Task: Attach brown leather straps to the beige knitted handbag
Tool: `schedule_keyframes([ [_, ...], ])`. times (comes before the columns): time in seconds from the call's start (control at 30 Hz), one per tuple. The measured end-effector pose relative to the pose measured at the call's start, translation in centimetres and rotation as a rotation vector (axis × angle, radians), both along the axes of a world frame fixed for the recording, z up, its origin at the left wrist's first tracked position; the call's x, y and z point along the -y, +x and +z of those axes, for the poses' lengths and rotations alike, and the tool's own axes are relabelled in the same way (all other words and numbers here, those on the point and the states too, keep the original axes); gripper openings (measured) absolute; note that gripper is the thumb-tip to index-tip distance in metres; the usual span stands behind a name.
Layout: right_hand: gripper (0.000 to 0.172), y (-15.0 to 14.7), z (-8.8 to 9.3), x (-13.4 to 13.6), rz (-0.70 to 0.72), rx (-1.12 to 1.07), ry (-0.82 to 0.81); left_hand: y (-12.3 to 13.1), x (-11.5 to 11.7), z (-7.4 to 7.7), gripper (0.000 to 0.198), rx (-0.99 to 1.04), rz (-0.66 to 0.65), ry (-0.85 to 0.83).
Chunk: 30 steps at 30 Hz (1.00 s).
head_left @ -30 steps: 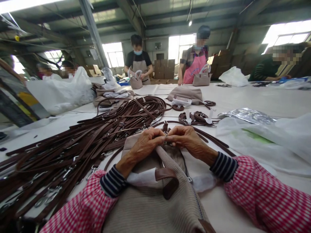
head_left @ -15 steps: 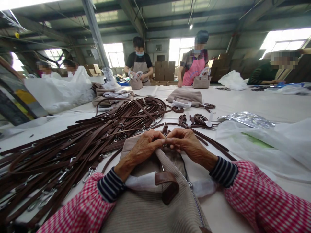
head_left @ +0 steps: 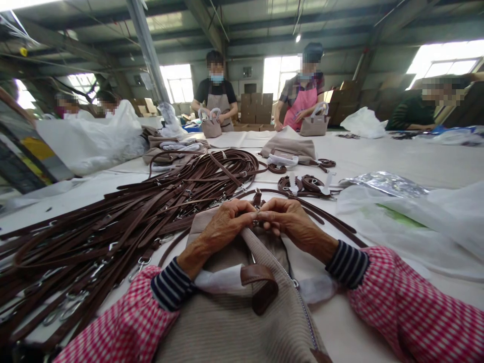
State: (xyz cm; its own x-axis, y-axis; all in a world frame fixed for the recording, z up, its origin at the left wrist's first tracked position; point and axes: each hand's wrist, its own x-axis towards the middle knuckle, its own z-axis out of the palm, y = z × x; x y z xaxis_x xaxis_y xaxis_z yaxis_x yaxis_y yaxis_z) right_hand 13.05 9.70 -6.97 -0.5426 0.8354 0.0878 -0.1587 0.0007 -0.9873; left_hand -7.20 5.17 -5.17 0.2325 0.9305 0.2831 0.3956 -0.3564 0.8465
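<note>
A beige ribbed bag (head_left: pixel 227 312) lies in front of me, its zipper running down the right side. A brown leather tab with white-wrapped handles (head_left: pixel 219 280) rests on it. At the bag's far end my left hand (head_left: pixel 230 219) is closed, thumb and fingers pinching the bag's edge. Opposite it, my right hand (head_left: pixel 291 219) pinches the metal clip of a brown leather strap (head_left: pixel 336 227). The fingertips of both hands meet there and hide most of the clip. The strap curves away behind my hands on both sides.
A large heap of brown straps (head_left: pixel 159 201) with metal clips covers the table's left. Coiled straps (head_left: pixel 312 184), another beige bag (head_left: pixel 289 145) and clear plastic wrapping (head_left: pixel 427 222) lie beyond and to the right. Across the table, co-workers (head_left: pixel 217 96) handle small bags.
My hands stay at the same spot with only slight finger movement. Across the table, the co-worker in the pink apron has raised a hand towards a small bag, and the flat beige bag's top stands higher.
</note>
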Motion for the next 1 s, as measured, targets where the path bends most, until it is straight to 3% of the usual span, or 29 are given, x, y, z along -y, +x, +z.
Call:
schedule_keyframes([
  [0.3,0.036,-0.2,0.1,0.1,-0.004,-0.002,0.008,-0.1,-0.1,0.1,0.026,-0.022,-0.016,0.026],
  [0.57,0.034,-0.1,0.3,0.3,-0.041,0.048,0.093,0.0,0.0,-0.3,0.023,-0.188,0.102,0.117],
  [0.73,0.034,0.1,0.8,0.4,-0.003,0.061,0.088,0.1,0.1,-0.1,0.025,-0.159,0.1,0.11],
  [1.0,0.028,-2.2,-0.4,0.9,-0.155,-0.066,0.107,0.5,0.1,-0.3,0.024,0.017,0.133,0.0],
])
